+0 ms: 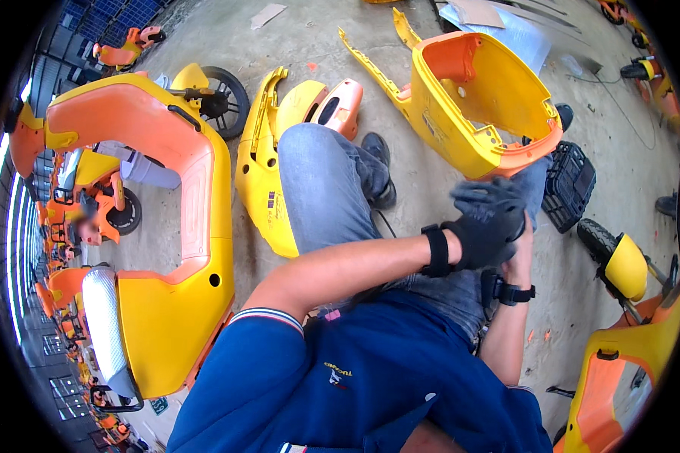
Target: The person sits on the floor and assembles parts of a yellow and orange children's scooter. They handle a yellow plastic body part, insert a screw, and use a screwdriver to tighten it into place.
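Note:
My left hand [485,235], in a black glove, is in front of my right hand [520,253] above my lap. Bare skin shows at the right hand's outer edge and wrist; the glove hides most of the rest. The dark fingers at the top are smeared by motion, so I cannot tell whether anything is held. Both wrists wear black straps. Just beyond the hands, a yellow and orange scooter body shell [468,106] lies with its wide opening upward. Left of my knee rests a yellow side panel [261,192], with yellow and orange cover pieces [332,106] beyond.
A large yellow and orange scooter body [178,325] stands on the left, near a black wheel [223,102]. To the right are an open black tool case [570,185] and another scooter [619,355]. Cardboard [476,11] and clear sheeting lie at the back.

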Available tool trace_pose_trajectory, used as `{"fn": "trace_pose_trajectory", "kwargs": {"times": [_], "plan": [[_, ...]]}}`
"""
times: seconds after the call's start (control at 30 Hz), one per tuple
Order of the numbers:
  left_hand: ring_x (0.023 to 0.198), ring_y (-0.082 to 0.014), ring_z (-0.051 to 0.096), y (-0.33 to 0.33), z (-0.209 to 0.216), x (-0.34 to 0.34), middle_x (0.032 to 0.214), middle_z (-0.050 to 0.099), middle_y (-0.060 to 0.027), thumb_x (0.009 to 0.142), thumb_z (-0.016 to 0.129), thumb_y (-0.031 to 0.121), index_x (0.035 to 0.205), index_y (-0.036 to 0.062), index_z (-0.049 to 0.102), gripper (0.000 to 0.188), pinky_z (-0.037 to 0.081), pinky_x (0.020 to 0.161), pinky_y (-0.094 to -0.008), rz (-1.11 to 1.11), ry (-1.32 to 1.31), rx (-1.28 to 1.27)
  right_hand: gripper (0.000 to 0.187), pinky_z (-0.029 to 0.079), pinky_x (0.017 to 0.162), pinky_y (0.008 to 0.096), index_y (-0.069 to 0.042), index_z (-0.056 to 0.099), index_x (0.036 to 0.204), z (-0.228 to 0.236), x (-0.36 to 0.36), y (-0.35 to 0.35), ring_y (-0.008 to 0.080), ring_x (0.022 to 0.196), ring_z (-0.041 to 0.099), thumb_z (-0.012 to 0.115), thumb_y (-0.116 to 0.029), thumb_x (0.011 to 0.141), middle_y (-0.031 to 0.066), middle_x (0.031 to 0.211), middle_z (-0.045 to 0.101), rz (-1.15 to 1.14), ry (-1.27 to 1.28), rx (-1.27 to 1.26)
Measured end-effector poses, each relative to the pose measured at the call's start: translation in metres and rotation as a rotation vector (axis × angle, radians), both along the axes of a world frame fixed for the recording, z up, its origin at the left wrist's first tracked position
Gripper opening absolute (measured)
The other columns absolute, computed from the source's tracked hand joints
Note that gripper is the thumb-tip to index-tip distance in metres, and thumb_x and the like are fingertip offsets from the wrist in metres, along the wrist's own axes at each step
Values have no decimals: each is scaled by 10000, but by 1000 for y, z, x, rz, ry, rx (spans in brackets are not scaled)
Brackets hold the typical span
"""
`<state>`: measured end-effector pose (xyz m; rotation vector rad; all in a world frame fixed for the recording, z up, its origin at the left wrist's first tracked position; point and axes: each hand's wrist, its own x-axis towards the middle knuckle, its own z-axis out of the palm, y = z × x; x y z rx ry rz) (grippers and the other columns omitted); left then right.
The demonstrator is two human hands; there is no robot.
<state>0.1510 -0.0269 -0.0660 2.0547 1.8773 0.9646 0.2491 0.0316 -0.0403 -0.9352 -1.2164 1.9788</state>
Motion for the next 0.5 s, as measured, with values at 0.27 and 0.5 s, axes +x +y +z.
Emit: {"fn": "trace_pose_trajectory", "kwargs": {"times": [0.27, 0.5], "plan": [[1010, -316, 586, 73, 70, -51, 1027, 618, -145, 807, 634, 358, 1148, 37, 578, 471, 393, 923, -499, 359, 442, 370, 476, 366, 1058, 339, -5, 494, 1360, -16, 41, 33, 156, 1200, 502, 519, -326, 1010, 66, 1325, 549, -110, 10, 162], [862, -289, 640, 78, 45, -80, 887, 663, -105, 751, 692, 349, 1044, 117, 654, 376, 445, 800, -444, 137, 438, -106, 444, 383, 1036, 332, 2, 516, 1335, -3, 25, 42, 158, 1171, 521, 534, -293, 1003, 70, 1299, 568, -164, -57, 219]]}}
